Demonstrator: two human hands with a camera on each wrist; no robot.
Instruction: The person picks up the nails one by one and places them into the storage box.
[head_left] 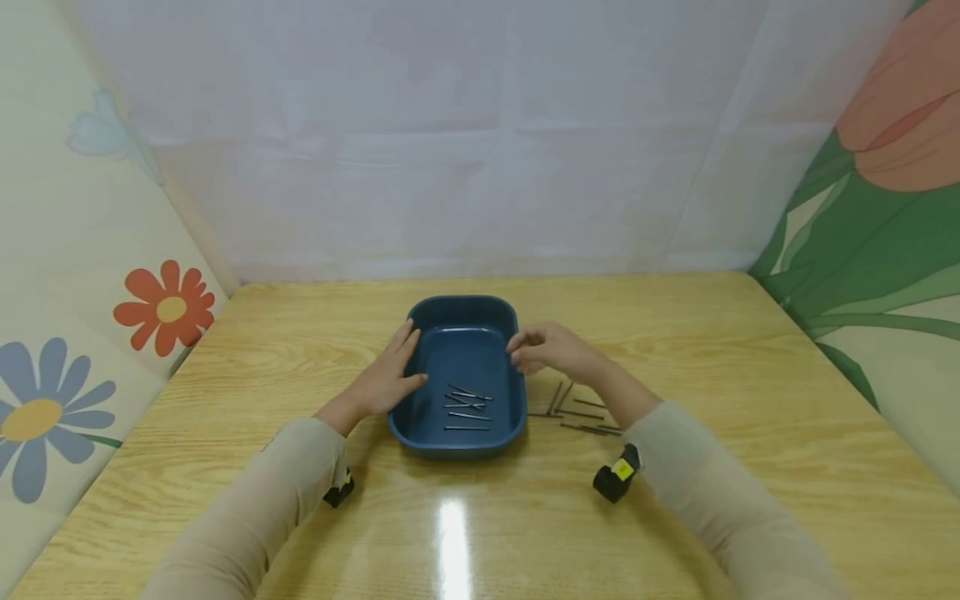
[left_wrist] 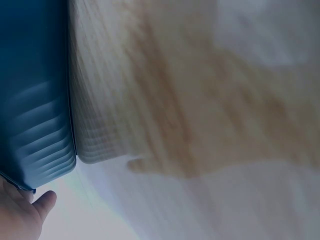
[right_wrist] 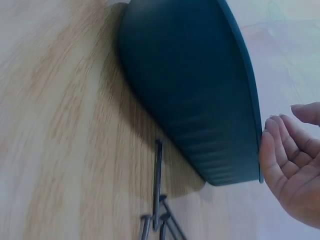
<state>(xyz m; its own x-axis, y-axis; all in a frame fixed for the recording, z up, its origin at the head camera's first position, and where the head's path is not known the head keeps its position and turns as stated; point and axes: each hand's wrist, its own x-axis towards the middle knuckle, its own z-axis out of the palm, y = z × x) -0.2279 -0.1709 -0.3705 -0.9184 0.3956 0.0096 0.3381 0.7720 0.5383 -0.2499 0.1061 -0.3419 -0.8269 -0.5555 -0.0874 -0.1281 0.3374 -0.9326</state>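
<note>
A deep blue plastic bin (head_left: 465, 354) stands on the table, with several dark metal nails (head_left: 467, 417) lying in its near half. My left hand (head_left: 390, 375) rests on the bin's left rim, fingers fairly straight and the thumb reaching over the inside. At the right rim is my right hand (head_left: 551, 350), fingers bent loosely with nothing visible between them. In the right wrist view, the fingertips (right_wrist: 267, 150) are right at the rim and the thumb (right_wrist: 306, 113) stands apart from them. More loose nails (head_left: 581, 414) lie on the table right of the bin, partly below the right forearm.
The wood-grain table (head_left: 300, 333) runs back to a pale cloth backdrop (head_left: 480, 150). Flower-printed panels (head_left: 885, 275) border both sides. In the right wrist view, one nail (right_wrist: 158, 180) lies close beside the bin's wall, with others by its tip.
</note>
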